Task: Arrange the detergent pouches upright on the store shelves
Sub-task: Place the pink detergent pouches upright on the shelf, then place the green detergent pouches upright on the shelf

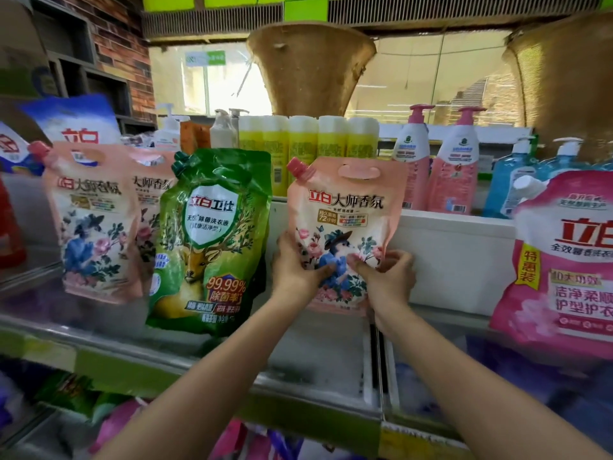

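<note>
The fingers [323,272] of both hands pinch the peach pouch [343,227] low at its 2 sides, probably to stand it upright on the shelf [318,343].

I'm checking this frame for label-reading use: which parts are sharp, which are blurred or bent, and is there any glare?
Head view: the peach pouch, gripped by the left hand and right hand, is sharp with readable print; the green pouch is slightly soft; the peach pouches at far left and the shelf edge are smeared; wide-angle bending curves the edges; the window behind is blown out.
</note>
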